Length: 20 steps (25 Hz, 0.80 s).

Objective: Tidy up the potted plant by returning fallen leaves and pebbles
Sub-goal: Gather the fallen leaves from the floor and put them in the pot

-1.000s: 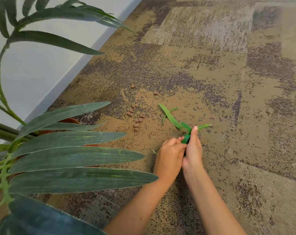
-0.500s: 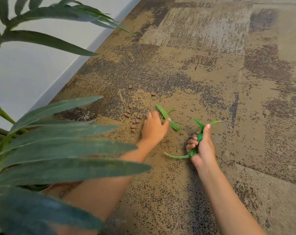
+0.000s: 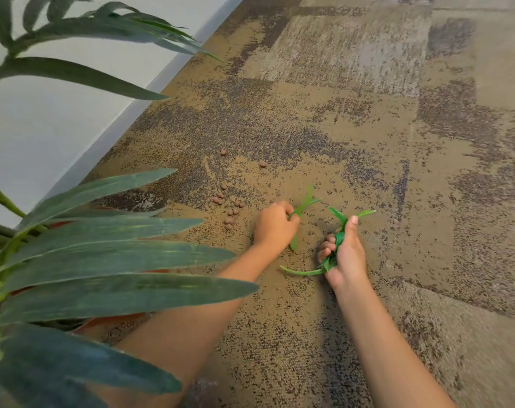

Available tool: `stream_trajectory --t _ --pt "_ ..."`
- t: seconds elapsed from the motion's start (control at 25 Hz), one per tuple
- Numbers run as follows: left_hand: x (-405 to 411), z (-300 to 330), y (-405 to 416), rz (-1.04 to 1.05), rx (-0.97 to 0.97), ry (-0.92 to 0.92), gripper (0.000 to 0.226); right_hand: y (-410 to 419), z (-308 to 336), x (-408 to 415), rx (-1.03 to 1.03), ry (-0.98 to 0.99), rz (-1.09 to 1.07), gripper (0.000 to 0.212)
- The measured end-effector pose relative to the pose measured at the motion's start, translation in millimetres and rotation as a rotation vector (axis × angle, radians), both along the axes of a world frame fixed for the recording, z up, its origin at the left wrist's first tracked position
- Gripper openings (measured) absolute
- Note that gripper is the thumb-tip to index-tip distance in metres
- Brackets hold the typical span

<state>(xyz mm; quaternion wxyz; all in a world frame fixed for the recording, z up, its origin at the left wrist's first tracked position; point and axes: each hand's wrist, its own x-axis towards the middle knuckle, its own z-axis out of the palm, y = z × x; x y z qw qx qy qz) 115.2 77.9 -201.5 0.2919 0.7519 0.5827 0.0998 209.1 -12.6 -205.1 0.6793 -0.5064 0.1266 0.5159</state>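
Observation:
My left hand (image 3: 275,225) is closed around a long green fallen leaf (image 3: 303,206) and lifts it off the carpet. A bunch of green leaves (image 3: 337,240) sits in the grip of my right hand (image 3: 346,254), with tips sticking out above and below the fist. Several small brown pebbles (image 3: 231,212) lie scattered on the carpet just left of my left hand, and two more pebbles (image 3: 262,164) lie farther away. The potted plant (image 3: 103,254) fills the left side; its terracotta pot rim (image 3: 109,319) shows only in slivers under the leaves.
A patterned brown and grey carpet (image 3: 368,128) covers the floor. A pale wall with a baseboard (image 3: 109,136) runs diagonally along the left. The plant's long leaves hang over my left forearm.
My left hand has closed on the long leaf and raised it from the carpet, where half a second ago it only reached over it. My right hand holds its bunch in about the same place.

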Motion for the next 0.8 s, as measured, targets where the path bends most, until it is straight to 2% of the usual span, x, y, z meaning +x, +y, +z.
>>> stream_trajectory --t 0.12,0.2,0.32,0.44,0.52,0.6,0.68,0.8 --pt "0 6 -28 0.051 -0.308 -0.302 0.013 1 1 -1 -0.030 0.016 -0.056 0.035" --pt "-2 6 -42 0.029 -0.448 -0.381 0.010 -2 1 -4 -0.071 -0.017 -0.089 0.035" --pt "-3 5 -60 -0.042 -0.463 -0.383 0.014 -12 2 -10 -0.146 -0.226 -0.093 0.034" --pt "2 7 -81 -0.078 -0.316 -0.294 0.022 -20 3 -19 -0.267 -0.542 -0.010 0.036" --pt "7 8 -94 -0.052 -0.295 -0.282 0.028 -25 3 -24 -0.348 -0.711 0.048 0.038" --pt "10 12 -107 0.010 -0.418 -0.410 0.029 -31 7 -27 -0.358 -0.754 0.046 0.038" --pt "10 20 -115 0.124 -0.600 -0.624 0.030 -36 11 -31 -0.363 -0.756 0.056 0.034" --pt "3 32 -129 0.337 -0.671 -0.823 0.030 -43 12 -48 -0.344 -0.837 0.121 0.030"
